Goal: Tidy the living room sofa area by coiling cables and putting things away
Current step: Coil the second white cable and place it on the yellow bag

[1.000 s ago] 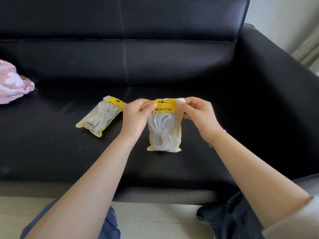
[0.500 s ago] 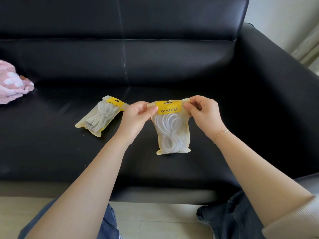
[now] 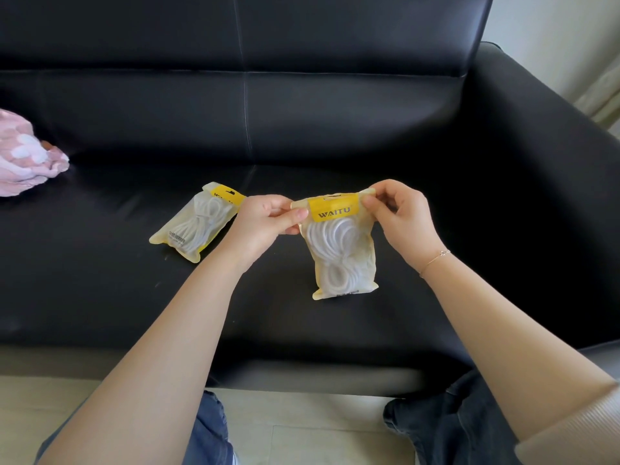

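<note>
A translucent yellow pouch (image 3: 342,250) with a coiled white cable inside and a yellow "WAITU" label hangs upright over the black sofa seat (image 3: 100,297). My left hand (image 3: 265,226) pinches its top left corner. My right hand (image 3: 399,219) pinches its top right corner. A second pouch (image 3: 198,226) of the same kind, also with a white cable in it, lies flat on the seat just left of my left hand.
A pink and white fluffy item (image 3: 23,156) sits on the seat at the far left. The sofa's armrest (image 3: 543,156) rises on the right. My knees in jeans and a pale floor show below the seat's front edge.
The held pouch has shifted a little to the right and tilted, and both hands moved with it, still pinching its top corners. The second pouch has not moved.
</note>
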The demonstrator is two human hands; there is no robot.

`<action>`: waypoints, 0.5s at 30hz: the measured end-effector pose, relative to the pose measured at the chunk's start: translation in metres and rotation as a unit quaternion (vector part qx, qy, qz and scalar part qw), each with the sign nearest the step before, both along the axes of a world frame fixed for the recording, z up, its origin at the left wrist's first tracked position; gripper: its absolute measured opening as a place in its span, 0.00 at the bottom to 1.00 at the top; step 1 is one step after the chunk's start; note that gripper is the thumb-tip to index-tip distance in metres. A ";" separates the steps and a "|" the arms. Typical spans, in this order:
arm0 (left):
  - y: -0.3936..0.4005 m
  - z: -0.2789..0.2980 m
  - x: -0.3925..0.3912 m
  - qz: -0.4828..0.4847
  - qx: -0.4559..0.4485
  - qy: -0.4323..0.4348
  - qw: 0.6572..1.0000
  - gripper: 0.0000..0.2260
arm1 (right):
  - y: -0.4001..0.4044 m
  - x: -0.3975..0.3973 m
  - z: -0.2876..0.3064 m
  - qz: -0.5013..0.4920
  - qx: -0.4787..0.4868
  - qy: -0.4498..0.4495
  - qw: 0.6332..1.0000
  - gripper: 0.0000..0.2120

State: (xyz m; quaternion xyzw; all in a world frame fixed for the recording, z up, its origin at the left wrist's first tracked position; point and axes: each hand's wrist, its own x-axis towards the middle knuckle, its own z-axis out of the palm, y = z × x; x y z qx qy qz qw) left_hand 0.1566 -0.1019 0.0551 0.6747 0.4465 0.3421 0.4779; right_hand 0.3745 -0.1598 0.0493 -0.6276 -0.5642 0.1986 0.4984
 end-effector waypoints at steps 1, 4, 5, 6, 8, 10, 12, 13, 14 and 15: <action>0.000 0.000 0.000 0.000 -0.001 -0.003 1.000 0.01 | 0.000 0.000 0.000 0.003 0.000 0.001 1.000 0.03; 0.001 0.000 -0.001 0.011 0.007 -0.003 1.000 0.01 | -0.001 -0.001 0.001 0.009 -0.004 0.009 1.000 0.03; 0.001 0.000 0.000 0.018 0.017 0.000 1.000 0.01 | -0.001 0.000 0.002 0.016 -0.007 0.019 1.000 0.03; 0.000 0.001 0.000 0.024 0.031 0.006 0.999 0.02 | -0.001 0.002 0.003 0.030 -0.014 0.035 0.999 0.03; -0.002 0.003 0.002 0.036 0.060 0.015 0.997 0.05 | -0.003 0.006 0.008 0.072 -0.040 0.064 0.995 0.02; -0.003 0.006 0.003 0.038 0.073 0.013 0.997 0.06 | -0.005 0.009 0.011 0.098 -0.064 0.049 0.992 0.04; -0.003 0.006 0.003 0.030 0.078 0.028 0.996 0.05 | -0.004 0.011 0.013 0.099 -0.066 0.027 0.993 0.04; -0.003 0.007 0.003 0.023 0.076 0.036 0.996 0.04 | -0.004 0.012 0.013 0.098 -0.063 0.024 0.993 0.04; -0.002 0.007 0.002 0.016 0.072 0.038 0.997 0.02 | -0.004 0.012 0.014 0.099 -0.060 0.023 0.993 0.04; -0.002 0.008 0.002 0.008 0.070 0.038 0.997 0.01 | -0.004 0.012 0.014 0.099 -0.058 0.024 0.993 0.03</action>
